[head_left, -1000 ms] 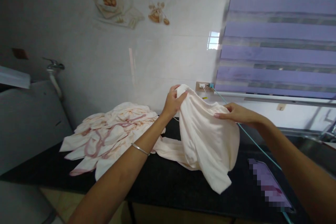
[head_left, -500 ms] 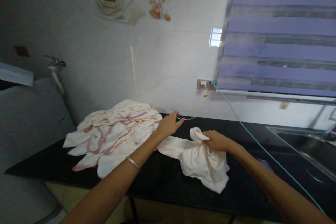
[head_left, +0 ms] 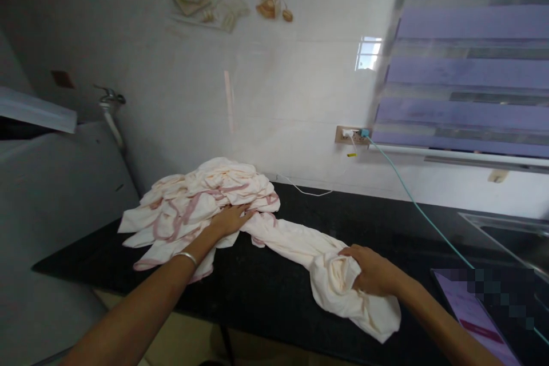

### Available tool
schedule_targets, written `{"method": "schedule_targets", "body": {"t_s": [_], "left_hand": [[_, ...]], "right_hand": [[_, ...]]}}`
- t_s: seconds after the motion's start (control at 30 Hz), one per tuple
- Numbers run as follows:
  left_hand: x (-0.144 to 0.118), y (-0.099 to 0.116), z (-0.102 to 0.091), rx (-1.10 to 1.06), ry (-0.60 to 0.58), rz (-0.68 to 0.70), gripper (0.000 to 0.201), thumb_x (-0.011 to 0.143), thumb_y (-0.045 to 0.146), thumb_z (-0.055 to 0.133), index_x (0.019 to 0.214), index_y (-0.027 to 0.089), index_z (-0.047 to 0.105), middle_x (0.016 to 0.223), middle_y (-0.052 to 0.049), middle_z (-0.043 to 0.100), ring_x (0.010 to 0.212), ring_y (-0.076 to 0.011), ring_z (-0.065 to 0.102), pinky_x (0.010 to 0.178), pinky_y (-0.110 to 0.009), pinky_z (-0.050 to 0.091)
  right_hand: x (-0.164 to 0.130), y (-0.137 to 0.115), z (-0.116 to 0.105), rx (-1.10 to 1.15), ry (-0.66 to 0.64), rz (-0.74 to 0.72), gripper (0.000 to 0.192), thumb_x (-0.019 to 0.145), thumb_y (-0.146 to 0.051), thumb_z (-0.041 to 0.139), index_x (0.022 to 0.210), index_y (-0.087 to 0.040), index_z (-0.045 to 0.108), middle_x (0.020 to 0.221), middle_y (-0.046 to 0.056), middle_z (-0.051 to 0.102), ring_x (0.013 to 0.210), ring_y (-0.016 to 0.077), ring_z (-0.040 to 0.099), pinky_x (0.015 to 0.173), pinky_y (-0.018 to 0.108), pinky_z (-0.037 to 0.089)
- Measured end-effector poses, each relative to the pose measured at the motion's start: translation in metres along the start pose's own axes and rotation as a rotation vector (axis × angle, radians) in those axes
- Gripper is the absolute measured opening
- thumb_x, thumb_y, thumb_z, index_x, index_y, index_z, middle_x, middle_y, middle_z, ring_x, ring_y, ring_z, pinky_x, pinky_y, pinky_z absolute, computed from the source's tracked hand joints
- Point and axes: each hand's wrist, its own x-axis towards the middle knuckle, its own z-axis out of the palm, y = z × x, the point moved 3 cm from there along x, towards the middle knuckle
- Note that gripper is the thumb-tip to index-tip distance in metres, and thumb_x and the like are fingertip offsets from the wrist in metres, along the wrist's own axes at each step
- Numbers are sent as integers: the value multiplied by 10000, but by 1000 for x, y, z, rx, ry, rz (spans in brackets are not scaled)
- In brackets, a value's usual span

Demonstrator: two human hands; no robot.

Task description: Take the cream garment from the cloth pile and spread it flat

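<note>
Since the earlier frame the left hand [head_left: 229, 222] has gone from mid-air over to the heap [head_left: 221, 174], and the right hand [head_left: 372, 271] has come lower, so the end of the cream cloth [head_left: 294, 238] that stood up from its fist now lies bunched on the black counter [head_left: 257, 283]. From my remote seat I read the right-hand grip as closed on that bunched end, fingers curled into a fold, though I can't see every fingertip. On the left I see spread fingers resting flat at the near right edge of the heap, with nothing visibly pinched. Between the two hands the cream cloth runs in a long, loosely twisted strip, its pink-edged far end just beside the left fingers; I can't tell whether it is tucked under the heap. My judgement is that the step in hand is drawing this one piece apart from the rest, with the left hand steadying the pile. As I see it, the next move calls for holding the right grip firm, keeping the left pressing, and pulling along the strip without dragging neighbouring pieces, while staying clear of the teal cable [head_left: 403, 182].
</note>
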Motion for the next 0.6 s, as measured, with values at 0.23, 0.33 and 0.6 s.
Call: {"method": "schedule_targets", "body": {"t_s": [0.23,0.33,0.6], "left_hand": [[29,-43,8,67,-31,-15,702,983,563,387,1590,211,416,1607,-106,455,1503,-321,375,1231,-438,218],[41,-59,12,113,-33,-17,711,996,569,356,1609,210,382,1616,-115,438,1487,-329,400,1230,-443,214],[56,-78,1,149,-50,-62,697,992,533,332,1551,138,462,1561,-151,506,1448,-309,456,1205,-416,273]], "right_hand": [[-12,22,-4,120,-9,4,557,625,-217,672,1178,-247,733,1171,81,711,1107,291,646,983,371,468],[-13,32,-1,151,5,26,630,596,-195,652,1221,-247,714,1215,89,696,1176,308,615,1043,398,446],[-13,46,8,279,24,34,668,581,-180,627,1237,-280,708,1263,73,684,1241,319,596,1116,419,420]]}}
